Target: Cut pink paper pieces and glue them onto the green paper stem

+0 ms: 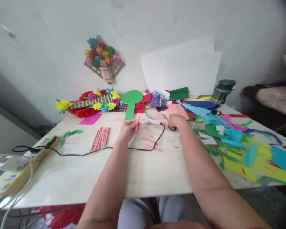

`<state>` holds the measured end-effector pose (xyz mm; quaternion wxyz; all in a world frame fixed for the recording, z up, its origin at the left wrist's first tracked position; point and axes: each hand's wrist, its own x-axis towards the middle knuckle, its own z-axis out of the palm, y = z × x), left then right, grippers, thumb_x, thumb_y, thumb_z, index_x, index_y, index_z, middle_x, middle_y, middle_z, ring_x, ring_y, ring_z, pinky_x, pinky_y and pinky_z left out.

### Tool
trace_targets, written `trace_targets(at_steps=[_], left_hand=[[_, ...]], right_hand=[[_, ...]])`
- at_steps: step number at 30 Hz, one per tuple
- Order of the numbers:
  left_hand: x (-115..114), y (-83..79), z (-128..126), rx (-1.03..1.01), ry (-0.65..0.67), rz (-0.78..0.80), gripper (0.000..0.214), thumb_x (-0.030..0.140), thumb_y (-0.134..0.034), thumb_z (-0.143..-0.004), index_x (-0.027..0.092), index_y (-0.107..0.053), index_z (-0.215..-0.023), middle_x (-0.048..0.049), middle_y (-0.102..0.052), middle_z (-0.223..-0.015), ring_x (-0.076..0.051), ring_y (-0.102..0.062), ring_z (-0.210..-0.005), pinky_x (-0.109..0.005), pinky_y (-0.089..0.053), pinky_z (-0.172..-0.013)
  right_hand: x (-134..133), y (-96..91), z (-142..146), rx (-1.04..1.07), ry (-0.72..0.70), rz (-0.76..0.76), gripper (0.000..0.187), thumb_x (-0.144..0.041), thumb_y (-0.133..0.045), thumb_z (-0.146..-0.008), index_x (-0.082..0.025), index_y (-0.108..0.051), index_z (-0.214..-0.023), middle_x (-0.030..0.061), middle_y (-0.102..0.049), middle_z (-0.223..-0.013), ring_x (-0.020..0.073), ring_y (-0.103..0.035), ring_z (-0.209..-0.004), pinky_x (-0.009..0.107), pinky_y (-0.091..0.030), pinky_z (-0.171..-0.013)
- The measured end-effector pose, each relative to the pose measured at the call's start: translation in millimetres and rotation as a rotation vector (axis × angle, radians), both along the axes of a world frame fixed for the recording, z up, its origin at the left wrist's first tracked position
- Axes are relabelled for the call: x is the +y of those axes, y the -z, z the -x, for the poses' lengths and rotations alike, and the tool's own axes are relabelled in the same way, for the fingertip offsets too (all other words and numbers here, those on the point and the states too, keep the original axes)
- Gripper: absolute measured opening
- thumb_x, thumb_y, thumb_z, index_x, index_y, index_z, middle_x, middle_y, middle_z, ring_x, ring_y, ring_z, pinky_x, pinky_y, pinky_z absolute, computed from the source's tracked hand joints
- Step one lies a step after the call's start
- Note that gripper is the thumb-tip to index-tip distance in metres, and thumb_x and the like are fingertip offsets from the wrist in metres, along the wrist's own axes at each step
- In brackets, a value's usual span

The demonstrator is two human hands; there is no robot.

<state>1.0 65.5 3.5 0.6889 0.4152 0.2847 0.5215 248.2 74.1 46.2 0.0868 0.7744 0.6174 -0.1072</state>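
Note:
My left hand (pixel 130 128) pinches a small upright strip of pink paper (pixel 138 118) between thumb and fingers. Over to the right, my right hand (pixel 176 120) is closed on a pair of scissors (pixel 165 117); the blades point left and a dark handle loop shows under the fingers. Between the two hands lies a white glue gun (pixel 153 121), its black cord (pixel 160 137) curving down and left. Pink paper scraps (pixel 151 141) lie below it. Left of my left hand is a row of several rolled pink paper sticks (pixel 100 139). A pink paper sheet (pixel 178 110) lies behind my right hand.
A green paper shape (pixel 132 98) and a flower-decorated piece (pixel 92 101) stand by the wall. Coloured paper scraps (pixel 238 143) cover the table's right side, with a dark green bottle (pixel 222 91) behind. A power strip (pixel 26 168) sits at the left edge, near green paper leaves (pixel 71 132).

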Motion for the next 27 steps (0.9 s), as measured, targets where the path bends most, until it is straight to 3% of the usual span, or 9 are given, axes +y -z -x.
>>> trace_targets(at_steps=[6,11,14,17,22,27], left_hand=[[4.1,3.5,2.2,-0.026,-0.010,0.004,0.032,0.013,-0.073,-0.063,0.012,-0.060,-0.092,-0.0053,-0.069,-0.070,-0.012,-0.064,-0.057,-0.022,-0.051,-0.058],[5.3,3.4,4.1,-0.022,-0.025,-0.055,0.033,0.018,-0.076,-0.062,0.013,-0.058,-0.090,-0.0050,-0.069,-0.076,-0.011,-0.063,-0.056,-0.022,-0.050,-0.053],[3.8,1.0,5.0,-0.022,-0.027,-0.097,0.036,0.020,-0.076,-0.062,0.013,-0.057,-0.092,-0.0050,-0.068,-0.080,-0.010,-0.061,-0.054,-0.021,-0.048,-0.050],[3.0,-0.4,6.1,-0.010,-0.035,-0.111,0.041,0.022,-0.076,-0.062,0.014,-0.057,-0.098,-0.0039,-0.066,-0.080,-0.010,-0.060,-0.054,-0.021,-0.048,-0.050],[4.0,-0.4,9.8,-0.004,-0.060,-0.123,0.046,0.022,-0.075,-0.061,0.014,-0.054,-0.102,-0.0028,-0.065,-0.077,-0.012,-0.062,-0.057,-0.024,-0.049,-0.052],[5.7,-1.9,15.7,-0.013,-0.110,-0.141,0.050,0.024,-0.076,-0.058,0.015,-0.053,-0.101,-0.0006,-0.064,-0.072,-0.011,-0.061,-0.051,-0.023,-0.047,-0.050]], right_hand=[[-4.3,-5.1,-2.4,0.020,0.036,-0.029,0.042,-0.010,-0.064,-0.056,-0.010,-0.067,-0.098,0.0154,-0.067,-0.092,0.0237,-0.064,-0.081,0.027,-0.045,-0.062],[-2.5,-4.8,-14.1,0.207,-0.011,-0.232,0.030,-0.012,-0.060,-0.062,-0.011,-0.069,-0.091,0.0115,-0.068,-0.083,0.0209,-0.063,-0.077,0.024,-0.044,-0.060],[1.3,0.8,-15.9,0.519,-0.018,-0.413,0.039,-0.010,-0.059,-0.063,-0.012,-0.067,-0.101,0.0099,-0.068,-0.091,0.0191,-0.063,-0.082,0.022,-0.045,-0.064],[4.4,5.0,-3.7,1.029,-0.030,-0.553,0.046,-0.006,-0.058,-0.063,-0.012,-0.063,-0.109,0.0085,-0.067,-0.097,0.0160,-0.062,-0.084,0.022,-0.047,-0.068],[0.5,-0.5,42.3,1.676,-0.099,-0.526,0.026,-0.024,-0.073,-0.061,-0.015,-0.064,-0.084,0.0012,-0.062,-0.074,0.0095,-0.056,-0.060,0.024,-0.049,-0.059],[2.4,-1.0,76.9,1.955,-0.161,-0.355,0.036,-0.035,-0.081,-0.054,-0.016,-0.060,-0.077,-0.0038,-0.055,-0.063,0.0109,-0.057,-0.056,0.029,-0.052,-0.061]])
